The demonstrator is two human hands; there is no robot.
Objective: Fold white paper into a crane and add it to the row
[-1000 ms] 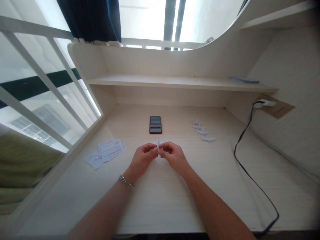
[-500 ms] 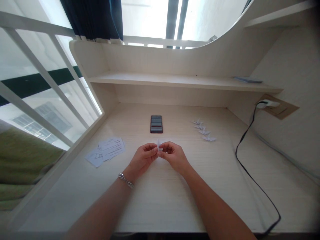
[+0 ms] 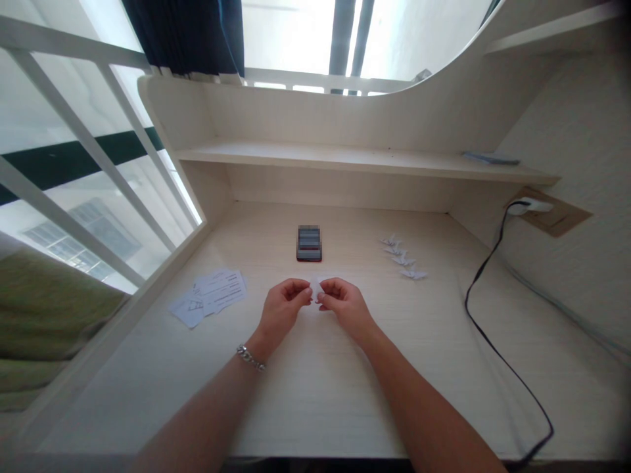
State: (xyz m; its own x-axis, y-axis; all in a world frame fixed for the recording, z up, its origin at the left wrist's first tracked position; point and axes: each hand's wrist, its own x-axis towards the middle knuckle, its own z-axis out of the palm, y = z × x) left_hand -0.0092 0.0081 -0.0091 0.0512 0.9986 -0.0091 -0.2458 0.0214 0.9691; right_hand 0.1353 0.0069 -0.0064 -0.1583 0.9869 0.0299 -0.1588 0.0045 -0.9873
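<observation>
A small folded piece of white paper (image 3: 316,290) is pinched between my two hands near the middle of the desk. My left hand (image 3: 284,306) grips its left edge with thumb and fingertips. From the other side, my right hand (image 3: 344,306) holds it the same way, thumb toward me. The fingers cover part of the paper, so its exact folds cannot be made out. To the right lies a slanting row of several folded white paper cranes (image 3: 404,259). Printed paper squares (image 3: 217,292) lie overlapping at the left.
A phone (image 3: 309,244) lies beyond my hands. On the right, a black cable (image 3: 468,305) runs from the wall socket (image 3: 555,210) down to the desk's front edge. A shelf (image 3: 345,156) crosses the back, with a flat bluish item (image 3: 490,158) on it. White rails (image 3: 89,141) stand at left.
The folded paper has been turned, so a broader white face shows now instead of a thin upright edge. My fingertips have shifted slightly apart around it.
</observation>
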